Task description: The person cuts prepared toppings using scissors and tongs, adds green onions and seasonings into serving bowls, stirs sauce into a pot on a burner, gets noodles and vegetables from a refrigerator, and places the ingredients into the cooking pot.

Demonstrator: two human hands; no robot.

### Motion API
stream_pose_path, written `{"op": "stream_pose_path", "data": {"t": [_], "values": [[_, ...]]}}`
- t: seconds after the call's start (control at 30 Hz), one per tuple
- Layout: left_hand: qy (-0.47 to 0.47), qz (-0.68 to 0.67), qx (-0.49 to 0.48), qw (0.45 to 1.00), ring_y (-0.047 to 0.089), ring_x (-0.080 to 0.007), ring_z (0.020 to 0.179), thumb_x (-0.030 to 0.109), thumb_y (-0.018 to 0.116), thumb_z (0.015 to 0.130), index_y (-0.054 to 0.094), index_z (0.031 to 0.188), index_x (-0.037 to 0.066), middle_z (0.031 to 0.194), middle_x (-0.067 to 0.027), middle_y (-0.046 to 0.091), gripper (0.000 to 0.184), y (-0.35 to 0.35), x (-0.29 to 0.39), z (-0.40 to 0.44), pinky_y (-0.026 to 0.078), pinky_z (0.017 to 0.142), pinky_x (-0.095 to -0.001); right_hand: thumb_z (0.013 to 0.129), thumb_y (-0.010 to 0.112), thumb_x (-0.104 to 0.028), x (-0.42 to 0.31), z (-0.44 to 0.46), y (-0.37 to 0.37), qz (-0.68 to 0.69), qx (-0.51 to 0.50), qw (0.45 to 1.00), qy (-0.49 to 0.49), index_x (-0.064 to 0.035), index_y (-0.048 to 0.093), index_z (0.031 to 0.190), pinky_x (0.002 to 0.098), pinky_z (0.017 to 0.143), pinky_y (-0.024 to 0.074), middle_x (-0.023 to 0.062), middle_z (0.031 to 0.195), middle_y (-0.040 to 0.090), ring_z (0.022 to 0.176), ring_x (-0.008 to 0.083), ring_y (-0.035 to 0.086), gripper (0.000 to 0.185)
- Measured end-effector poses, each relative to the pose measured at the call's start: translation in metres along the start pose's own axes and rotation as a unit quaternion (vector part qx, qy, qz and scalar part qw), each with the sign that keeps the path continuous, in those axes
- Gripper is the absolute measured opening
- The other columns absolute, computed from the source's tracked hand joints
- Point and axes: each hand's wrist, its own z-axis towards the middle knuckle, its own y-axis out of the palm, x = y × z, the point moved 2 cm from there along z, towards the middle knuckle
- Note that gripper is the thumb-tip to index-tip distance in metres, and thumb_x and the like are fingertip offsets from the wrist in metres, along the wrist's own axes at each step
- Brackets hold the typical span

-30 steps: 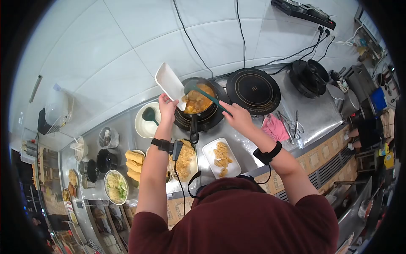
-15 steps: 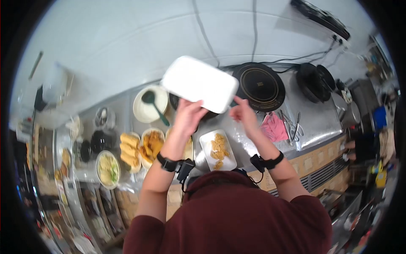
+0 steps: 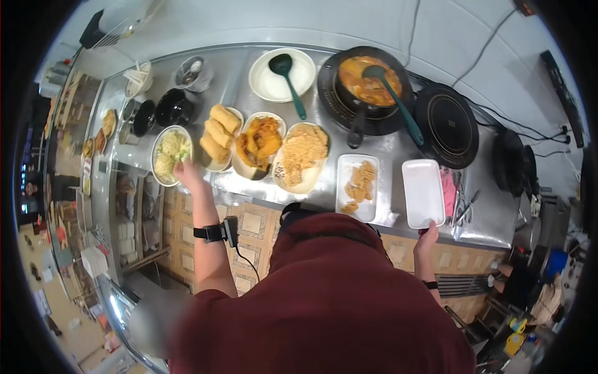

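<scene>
My left hand is at the right rim of a round white bowl of pale noodles and green leaves. Its fingers are blurred, so I cannot tell whether they grip the rim or the food. At the near edge of a bare white rectangular tray, my right hand has its thumb over the rim and the other fingers hidden below. Left of that tray lies a similar white tray with fried pieces in it.
Plates of fried rolls, battered food and a breaded piece line the steel counter. Behind stand a white bowl with a green ladle, a pan of stew and a black hotplate. Tongs lie by a pink cloth.
The white tray, earlier raised over the counter between both hands, is now low at the right with my right hand. My left hand has left it and moved to the noodle bowl.
</scene>
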Motion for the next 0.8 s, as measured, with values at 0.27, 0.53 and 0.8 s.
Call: {"op": "stream_pose_path", "data": {"t": [0.27,0.53,0.8], "values": [[-0.287,-0.232,-0.006,0.93,0.046,-0.034,0.095,0.015,0.052,0.078,0.039,0.118,0.001,0.119,-0.0202,0.037,0.044,-0.095,-0.116,0.153,0.048,0.075,-0.0459,0.087,0.048,-0.034,0.002,0.037,-0.008,-0.219,-0.117,0.95,0.189,-0.0007,0.056,0.085,0.0289,0.048,0.0414,0.0085,0.063,0.057,0.052,0.0161,0.053,0.034],[-0.223,-0.271,-0.143,0.926,0.048,-0.0387,0.104,-0.002,0.036,0.073,0.037,0.119,-0.01,0.116,-0.0238,0.046,0.047,-0.096,-0.113,0.155,0.045,0.09,-0.0485,0.078,0.059,-0.028,-0.182,-0.001,0.16,-0.401,-0.133,0.772,-0.474,-0.0086,0.057,0.107,0.0363,0.07,0.0439,0.014,0.078,0.057,0.069,0.0288,0.056,0.035],[-0.241,-0.378,-0.314,0.837,0.041,-0.0354,0.115,0.002,0.052,0.063,0.029,0.128,-0.004,0.125,-0.0208,0.041,0.07,-0.093,-0.018,0.063,0.033,0.099,-0.0505,0.077,0.055,-0.018,-0.173,0.0,0.251,-0.565,-0.163,0.674,-0.448,-0.0108,0.041,0.124,0.0417,0.061,0.0467,0.0164,0.081,0.056,0.07,0.0324,0.058,0.05]]}}
